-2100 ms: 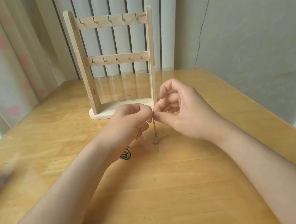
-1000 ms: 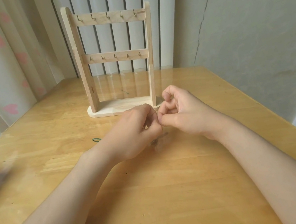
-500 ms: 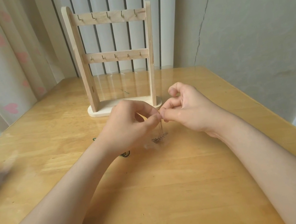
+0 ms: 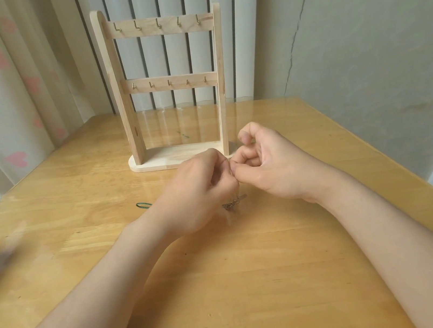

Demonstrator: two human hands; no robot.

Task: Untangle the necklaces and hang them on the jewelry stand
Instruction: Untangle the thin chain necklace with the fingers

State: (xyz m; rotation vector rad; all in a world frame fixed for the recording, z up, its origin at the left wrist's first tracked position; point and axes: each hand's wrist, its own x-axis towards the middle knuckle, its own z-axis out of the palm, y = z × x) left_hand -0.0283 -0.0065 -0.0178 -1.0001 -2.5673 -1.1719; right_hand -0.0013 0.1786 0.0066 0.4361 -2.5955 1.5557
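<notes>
**Hands.** Both are at the centre of the frame, just in front of the stand's base. My left hand [image 4: 197, 192] and right hand [image 4: 269, 166] meet fingertip to fingertip. Each pinches the fine chain of a necklace [image 4: 232, 204] between thumb and forefinger, and the right hand's other fingers are curled in. The chain is too thin to trace between the two pinches (I place it only by its lower end).

**Task items.** The pendant [image 4: 227, 206] lies on the table [image 4: 227, 275] just below the left hand's knuckles. A dark green loop [image 4: 144, 205], probably the second necklace, lies on the table left of the left hand. I cannot tell whether it is caught with the chain, because the left hand covers the ground between them.

**Change noted.** Two seconds ago a visible length of chain ran from the pinch down to the pendant. A second ago the hands had dropped and closed up. Half a second ago a short length showed again. Now the left hand sits lower and hides that length, and the pendant has scarcely shifted. I judge this to be repeated picking at one knot that is not yet released.

**Standing of the task.** The jewelry stand [image 4: 120, 94], at upper centre, carries two rails of hooks [image 4: 158, 23], all bare. Untangling is in hand and hanging has not begun.
</notes>
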